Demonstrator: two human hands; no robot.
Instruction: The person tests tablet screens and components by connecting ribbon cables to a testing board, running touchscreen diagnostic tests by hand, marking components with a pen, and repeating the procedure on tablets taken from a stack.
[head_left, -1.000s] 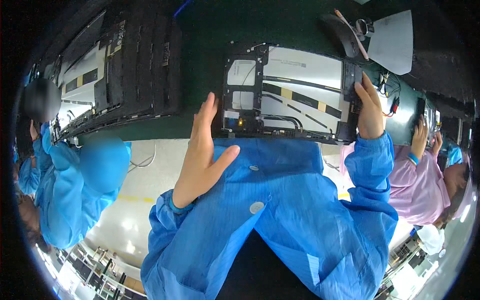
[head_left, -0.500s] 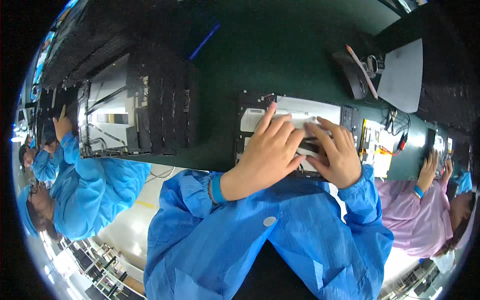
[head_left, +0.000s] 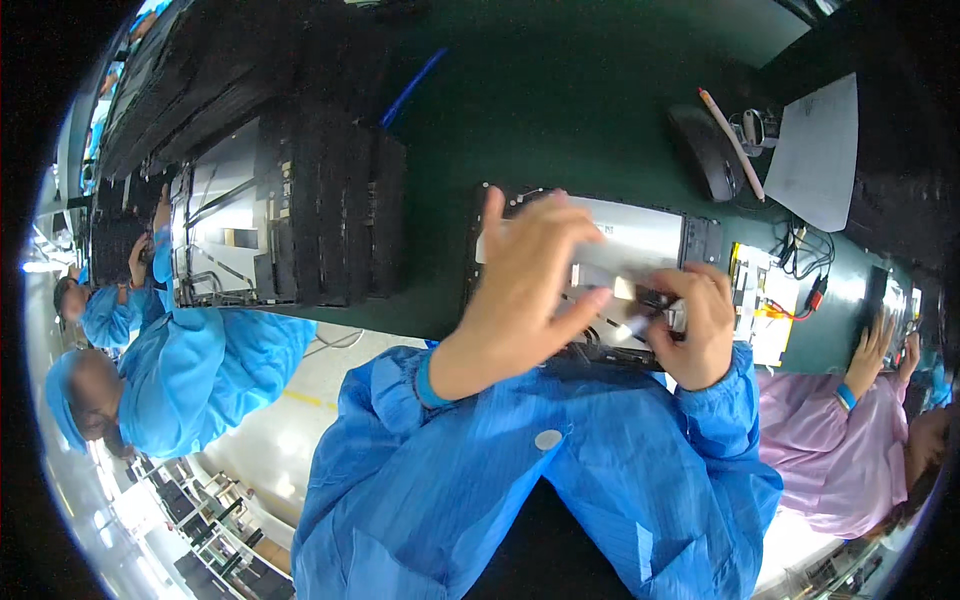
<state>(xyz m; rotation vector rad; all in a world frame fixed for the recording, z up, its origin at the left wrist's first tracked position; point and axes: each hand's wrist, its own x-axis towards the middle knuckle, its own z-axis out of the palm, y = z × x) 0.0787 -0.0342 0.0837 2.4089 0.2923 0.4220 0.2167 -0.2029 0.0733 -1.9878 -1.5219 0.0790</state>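
Observation:
An opened flat electronic device [head_left: 700,243] with a black frame lies on the table before me. A silver-white panel [head_left: 648,228] fills much of its far half. My left hand [head_left: 525,285] hovers over the device's left part, fingers spread and thumb apart, slightly blurred. At the near right part of the device, my right hand [head_left: 700,325] has its thumb and fingers curled together. Between them is something small, dark and pale, too smeared to name. My left hand hides the left end of the panel.
Stacked black trays [head_left: 350,220] stand at the left, one holding device parts. Toward the right are a black mouse [head_left: 703,155], a pink pen [head_left: 732,145], a white sheet [head_left: 815,155] and a cable with red clips [head_left: 817,293]. Co-workers sit on both sides.
My left hand has lifted and moved slightly left, away from my right hand. My right hand has shifted a little right and nearer, its fingers now curled more tightly.

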